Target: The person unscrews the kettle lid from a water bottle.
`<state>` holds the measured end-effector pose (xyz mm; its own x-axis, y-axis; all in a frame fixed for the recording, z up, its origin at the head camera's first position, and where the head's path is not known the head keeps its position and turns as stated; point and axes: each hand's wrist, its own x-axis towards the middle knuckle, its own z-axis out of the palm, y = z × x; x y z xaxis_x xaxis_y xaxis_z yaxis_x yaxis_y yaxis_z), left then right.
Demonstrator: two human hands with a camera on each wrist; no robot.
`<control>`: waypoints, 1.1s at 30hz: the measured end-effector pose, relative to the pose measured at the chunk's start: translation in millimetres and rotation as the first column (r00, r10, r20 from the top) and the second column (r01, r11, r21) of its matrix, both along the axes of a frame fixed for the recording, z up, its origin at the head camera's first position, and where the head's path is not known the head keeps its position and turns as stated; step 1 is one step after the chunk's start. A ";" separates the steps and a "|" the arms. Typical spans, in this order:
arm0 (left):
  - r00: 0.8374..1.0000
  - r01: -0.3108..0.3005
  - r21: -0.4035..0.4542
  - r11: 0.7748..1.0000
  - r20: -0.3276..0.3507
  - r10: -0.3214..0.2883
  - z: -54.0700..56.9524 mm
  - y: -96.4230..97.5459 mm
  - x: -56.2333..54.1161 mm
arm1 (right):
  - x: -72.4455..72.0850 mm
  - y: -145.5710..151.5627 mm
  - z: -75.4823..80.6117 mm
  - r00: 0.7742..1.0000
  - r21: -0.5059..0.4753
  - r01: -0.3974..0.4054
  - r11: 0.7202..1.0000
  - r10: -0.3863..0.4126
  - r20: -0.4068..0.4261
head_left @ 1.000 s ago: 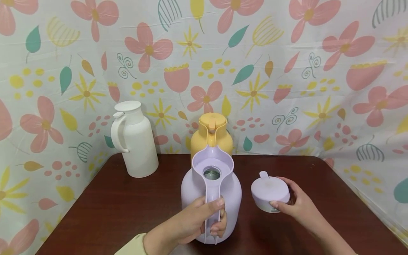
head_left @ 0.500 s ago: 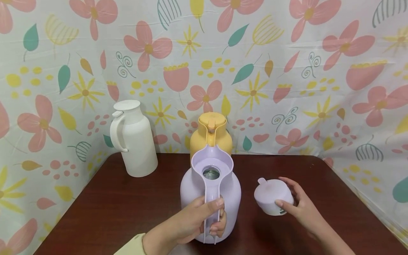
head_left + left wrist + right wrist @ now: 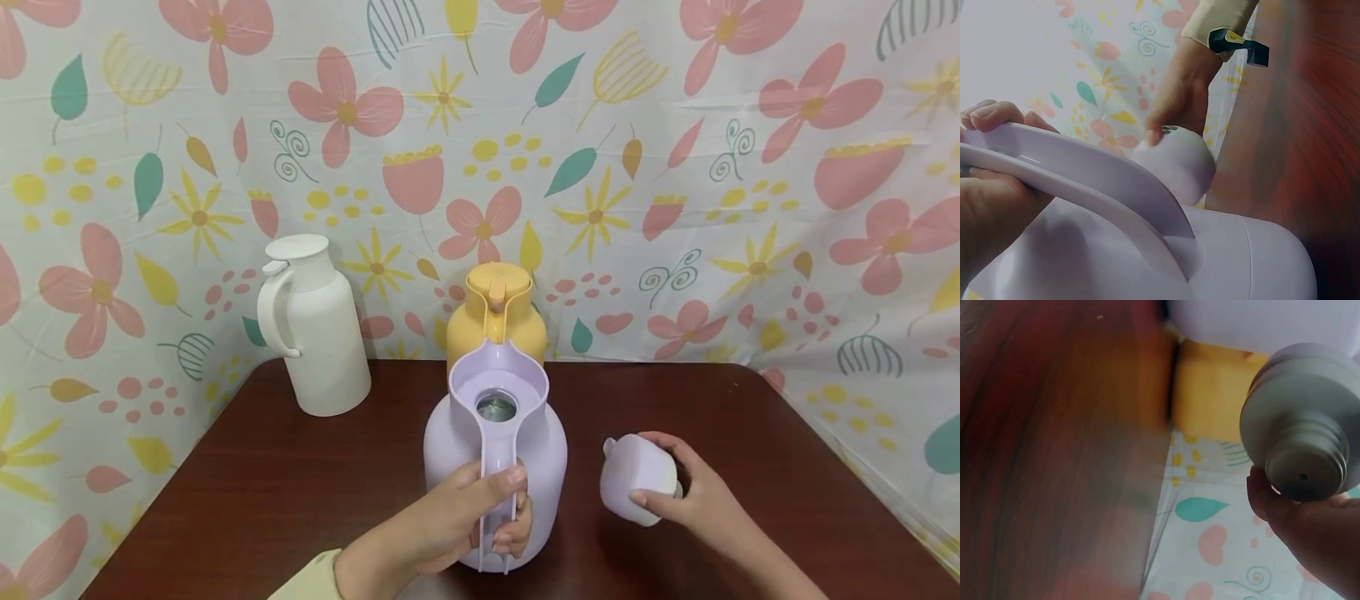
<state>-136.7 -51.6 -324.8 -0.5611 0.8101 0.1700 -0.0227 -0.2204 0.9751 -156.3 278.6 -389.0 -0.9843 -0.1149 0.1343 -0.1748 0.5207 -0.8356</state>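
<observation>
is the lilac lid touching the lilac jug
Apart. The head view shows a strip of dark tabletop between the lilac lid, held in the right hand, and the lilac jug.

I can read no words, numbers or brands. Beside the thumb (image 3: 1152,135) of my right hand (image 3: 703,500), a small dark mark (image 3: 1169,130) on the lilac lid (image 3: 636,477) is too blurred to make out; the yellow sticker (image 3: 1234,36) on the black device (image 3: 1258,54) at that wrist is illegible too.

Indoor nook: floral curtain (image 3: 600,117), dark table (image 3: 300,475).
</observation>
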 end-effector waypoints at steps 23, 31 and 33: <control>0.999 -0.012 -0.016 1.000 0.034 0.012 3.2 -0.1 2.4 | -0.6 -4.0 -23.0 0.952 0.406 -0.183 0.895 0.265 -0.154; 0.999 -0.013 -0.009 1.000 0.038 0.013 2.9 0.2 2.4 | -2.9 -10.2 -26.2 0.942 0.471 -0.207 0.857 0.305 -0.141; 0.999 -0.013 -0.007 1.000 0.043 0.013 3.2 -0.1 2.9 | -3.4 -10.9 -25.4 0.950 0.472 -0.217 0.855 0.297 -0.101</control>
